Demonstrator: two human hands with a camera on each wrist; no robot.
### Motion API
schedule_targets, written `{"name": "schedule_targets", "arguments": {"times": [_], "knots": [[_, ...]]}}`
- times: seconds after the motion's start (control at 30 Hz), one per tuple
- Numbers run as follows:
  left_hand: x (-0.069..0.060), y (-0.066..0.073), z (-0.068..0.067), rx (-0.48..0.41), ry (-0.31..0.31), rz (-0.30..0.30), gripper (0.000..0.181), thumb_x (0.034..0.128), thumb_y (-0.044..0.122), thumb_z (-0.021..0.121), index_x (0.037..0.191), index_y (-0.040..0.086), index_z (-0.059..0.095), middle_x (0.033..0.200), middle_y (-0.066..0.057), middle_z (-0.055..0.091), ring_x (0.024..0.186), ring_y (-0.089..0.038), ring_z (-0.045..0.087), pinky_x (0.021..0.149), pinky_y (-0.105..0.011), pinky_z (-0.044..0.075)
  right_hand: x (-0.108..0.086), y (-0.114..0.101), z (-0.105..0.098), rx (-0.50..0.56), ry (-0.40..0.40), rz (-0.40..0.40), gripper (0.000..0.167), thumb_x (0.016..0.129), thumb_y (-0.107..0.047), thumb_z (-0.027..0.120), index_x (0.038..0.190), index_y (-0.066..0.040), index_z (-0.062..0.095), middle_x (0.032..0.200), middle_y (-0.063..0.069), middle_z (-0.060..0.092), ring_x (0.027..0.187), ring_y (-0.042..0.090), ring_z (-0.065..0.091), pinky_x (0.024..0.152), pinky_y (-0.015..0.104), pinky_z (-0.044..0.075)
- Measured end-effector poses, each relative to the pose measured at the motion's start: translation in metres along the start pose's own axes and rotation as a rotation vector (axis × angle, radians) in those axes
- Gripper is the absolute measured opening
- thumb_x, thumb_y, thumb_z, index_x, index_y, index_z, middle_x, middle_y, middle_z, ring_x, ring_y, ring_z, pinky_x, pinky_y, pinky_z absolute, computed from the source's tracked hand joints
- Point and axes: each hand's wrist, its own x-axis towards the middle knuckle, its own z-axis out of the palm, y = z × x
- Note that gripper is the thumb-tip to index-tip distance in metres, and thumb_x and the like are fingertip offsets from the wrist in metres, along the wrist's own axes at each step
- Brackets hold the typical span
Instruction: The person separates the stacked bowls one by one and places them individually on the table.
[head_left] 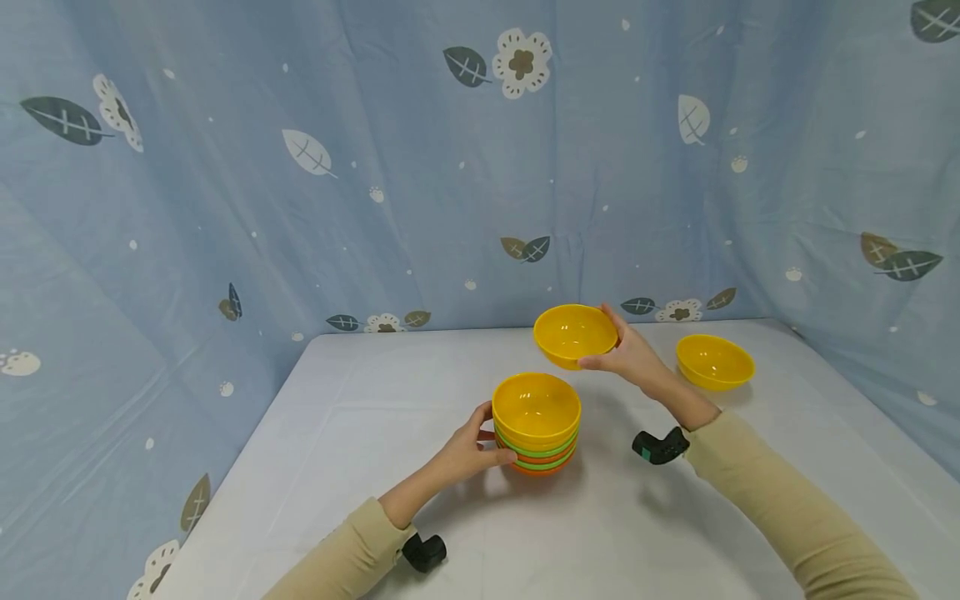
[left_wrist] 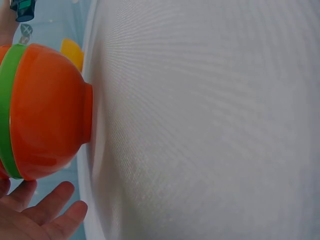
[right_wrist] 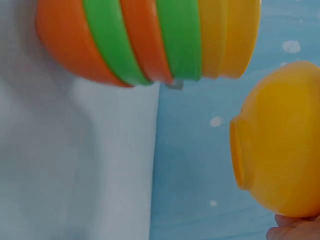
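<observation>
A stack of bowls (head_left: 537,446), with yellow on top and green and orange rims beneath, stands on the white-covered table. My left hand (head_left: 467,450) holds the stack's left side, thumb in front and fingers farther round. In the left wrist view the lowest orange bowl (left_wrist: 50,112) sits on the cloth, with the fingertips by its side. My right hand (head_left: 633,360) grips a single yellow bowl (head_left: 574,333) by its right rim, thumb below. That bowl is in the air behind and slightly right of the stack; the right wrist view shows its foot ring (right_wrist: 240,154).
Another yellow bowl (head_left: 714,362) rests at the table's back right. Behind the table (head_left: 375,383) hangs a blue patterned curtain (head_left: 420,183). A black device (head_left: 660,447) is at the right wrist, and a similar one (head_left: 424,553) at the left.
</observation>
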Motion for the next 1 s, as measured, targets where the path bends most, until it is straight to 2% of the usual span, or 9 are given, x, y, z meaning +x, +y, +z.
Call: {"name": "schedule_targets", "arguments": {"times": [0.67,1.0], "knots": [[0.001,-0.002,0.001,-0.006,0.001,0.004,0.087,0.0790,0.048,0.066,0.144,0.011,0.021,0.142,-0.012,0.035,0.113,-0.029,0.051,0.090,-0.048,0.043,0.009,0.039,-0.006,-0.053,0.073,0.079,0.109,0.078,-0.028,0.073,0.146,-0.005,-0.009,0.152,0.022,0.000,0.134,0.040,0.018,0.108,0.055,0.017],[0.001,-0.002,0.002,-0.003,0.001,-0.003,0.085,0.0800,0.044,0.067,0.144,0.012,0.020,0.142,-0.011,0.034,0.113,-0.028,0.051,0.091,-0.048,0.042,0.015,0.060,-0.005,-0.068,0.091,0.147,0.109,0.078,-0.031,0.073,0.146,-0.004,-0.008,0.151,0.023,0.003,0.135,0.040,0.017,0.108,0.055,0.016]]}}
